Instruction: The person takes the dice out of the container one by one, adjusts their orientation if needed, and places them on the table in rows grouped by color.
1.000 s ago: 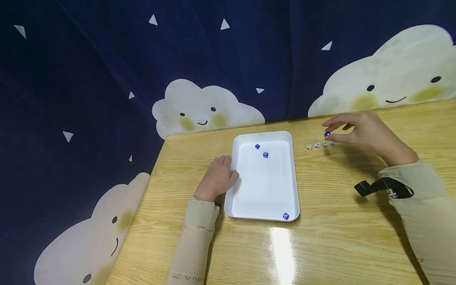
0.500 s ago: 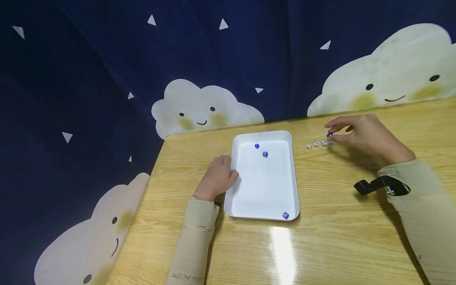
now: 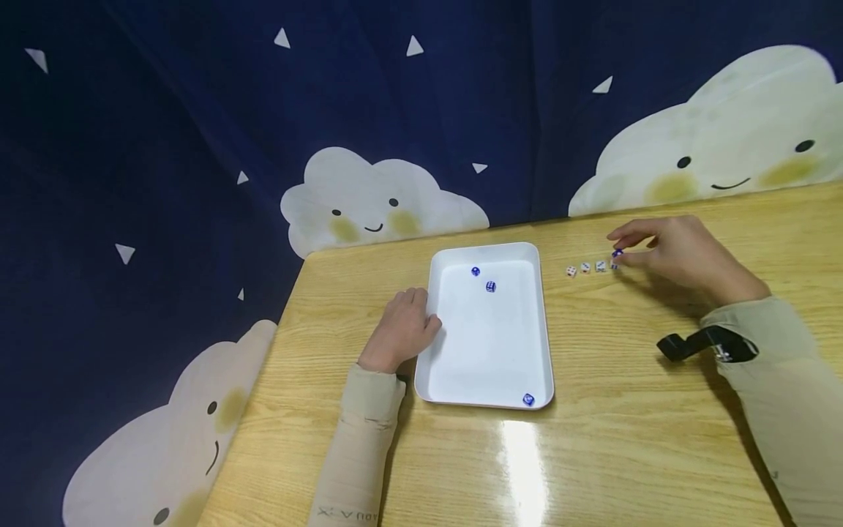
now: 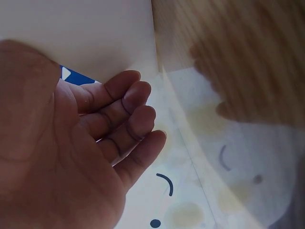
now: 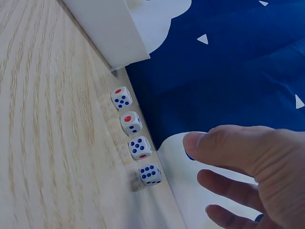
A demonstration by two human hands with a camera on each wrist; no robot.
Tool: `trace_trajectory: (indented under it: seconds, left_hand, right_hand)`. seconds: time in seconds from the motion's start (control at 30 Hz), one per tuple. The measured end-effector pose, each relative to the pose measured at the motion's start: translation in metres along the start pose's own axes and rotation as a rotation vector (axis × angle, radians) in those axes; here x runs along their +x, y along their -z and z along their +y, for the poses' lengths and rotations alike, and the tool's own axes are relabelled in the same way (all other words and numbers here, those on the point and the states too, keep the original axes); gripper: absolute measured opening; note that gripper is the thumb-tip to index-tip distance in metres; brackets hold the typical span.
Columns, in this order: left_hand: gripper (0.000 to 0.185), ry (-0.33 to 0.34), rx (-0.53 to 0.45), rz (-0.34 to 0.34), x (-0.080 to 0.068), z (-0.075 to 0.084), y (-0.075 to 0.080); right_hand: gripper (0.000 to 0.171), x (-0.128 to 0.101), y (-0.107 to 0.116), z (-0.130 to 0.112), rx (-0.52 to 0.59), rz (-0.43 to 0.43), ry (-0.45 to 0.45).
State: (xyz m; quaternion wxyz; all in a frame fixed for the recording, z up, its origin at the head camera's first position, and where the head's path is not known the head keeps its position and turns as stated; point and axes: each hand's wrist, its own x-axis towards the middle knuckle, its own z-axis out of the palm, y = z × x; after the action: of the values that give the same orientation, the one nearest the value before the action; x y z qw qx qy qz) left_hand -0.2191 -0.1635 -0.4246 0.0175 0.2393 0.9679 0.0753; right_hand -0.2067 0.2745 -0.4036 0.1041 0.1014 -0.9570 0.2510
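The blue die (image 3: pixel 617 254) sits pinched between the thumb and forefinger of the right hand (image 3: pixel 681 252), held just above the right end of a row of four white dice (image 3: pixel 592 268). That row runs left to right across the wooden table (image 3: pixel 626 439), parallel to its far edge, and the last white die (image 5: pixel 150 174) lies directly below and slightly left of the fingertips (image 5: pixel 198 142). In the right wrist view only a sliver of blue shows behind the thumb tip, so how squarely the die is held cannot be told. Open table continues to the right of the row.

The white tray (image 3: pixel 543 322) lies just left of the row, its long axis running near to far. Three more blue dice rest inside: two near the far wall (image 3: pixel 484 279) and one in the near right corner (image 3: pixel 528 399).

The left hand (image 3: pixel 402 331) rests on the table against the tray's left wall, fingers loosely curled and holding nothing. It is well apart from the row; the right hand is far nearer. A black strap (image 3: pixel 698 344) circles the right wrist.
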Motion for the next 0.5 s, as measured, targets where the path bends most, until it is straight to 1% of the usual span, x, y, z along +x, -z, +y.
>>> trace_trajectory:
  seconds: [0.27,0.37,0.5]
  left_hand:
    - [0.020,-0.007,-0.004,0.005,0.0009,0.0004,0.0001]
    - [0.020,-0.003,-0.007,0.001,0.0002,0.0004,-0.0004]
    - [0.019,-0.001,-0.011,0.002,-0.0003,0.0006,-0.0001]
  right_hand:
    - [0.036,0.0016,-0.0006,0.0060,0.013,-0.094,-0.068]
    - [0.037,0.0017,-0.0010,0.0066,0.009,-0.105,-0.067]
    - [0.037,0.0011,-0.0011,0.0067,-0.005,-0.101,-0.044]
